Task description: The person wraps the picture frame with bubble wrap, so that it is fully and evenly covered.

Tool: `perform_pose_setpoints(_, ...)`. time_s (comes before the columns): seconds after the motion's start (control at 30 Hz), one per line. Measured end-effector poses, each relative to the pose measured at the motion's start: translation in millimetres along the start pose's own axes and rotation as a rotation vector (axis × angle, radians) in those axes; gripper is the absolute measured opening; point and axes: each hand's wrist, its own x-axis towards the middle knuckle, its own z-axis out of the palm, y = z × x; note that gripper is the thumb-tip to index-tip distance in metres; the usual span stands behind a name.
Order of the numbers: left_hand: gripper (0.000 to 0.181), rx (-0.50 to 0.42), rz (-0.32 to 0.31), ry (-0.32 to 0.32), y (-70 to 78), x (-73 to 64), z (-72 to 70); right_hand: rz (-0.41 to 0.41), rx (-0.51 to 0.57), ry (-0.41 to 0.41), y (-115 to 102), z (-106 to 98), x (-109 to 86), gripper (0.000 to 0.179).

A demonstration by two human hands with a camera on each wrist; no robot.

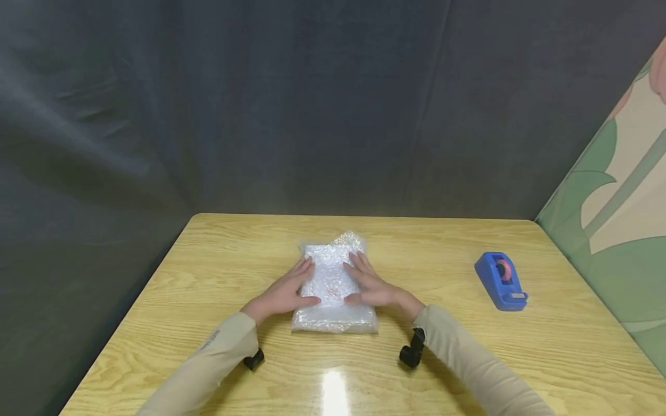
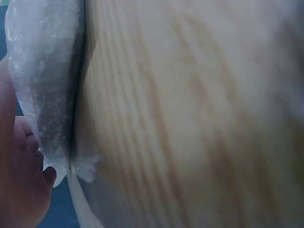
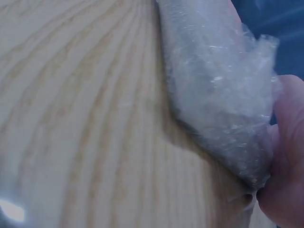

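Note:
A flat rectangular package in clear bubble wrap point(image 1: 330, 277) lies on the table in front of me, its far end crumpled up. My left hand point(image 1: 288, 290) rests on its left side with the fingers spread and the thumb pointing inward. On the right side my right hand point(image 1: 370, 287) lies the same way, fingers spread over the wrap. In the left wrist view the bubble wrap point(image 2: 45, 71) stands beside the fingers. The right wrist view shows a folded, puffy end of the bubble wrap point(image 3: 218, 90) against that hand. What the wrap encloses is hidden.
A blue tape dispenser point(image 1: 500, 282) with a pink roll stands on the right part of the wooden table point(image 1: 218, 260). A dark curtain point(image 1: 322, 110) hangs behind and to the left. Patterned fabric point(image 1: 624, 202) borders the right edge.

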Motion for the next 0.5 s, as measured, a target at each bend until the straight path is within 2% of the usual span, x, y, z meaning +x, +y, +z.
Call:
perform_pose_setpoints(0.23, 0.095, 0.245, -0.016, -0.06, 3.5, 9.6, 2.0, -0.003, -0.132, 0.067, 0, 5, 0.6, 0.088)
perform_pose_setpoints(0.33, 0.097, 0.273, -0.021, -0.072, 4.3, 11.4, 2.6, 0.014, -0.138, 0.066, 0, 6, 0.9, 0.096)
perform_pose_setpoints(0.5, 0.097, 0.256, -0.023, -0.061, 3.2, 12.3, 2.7, 0.028, -0.117, 0.06, -1, 7, 1.8, 0.103)
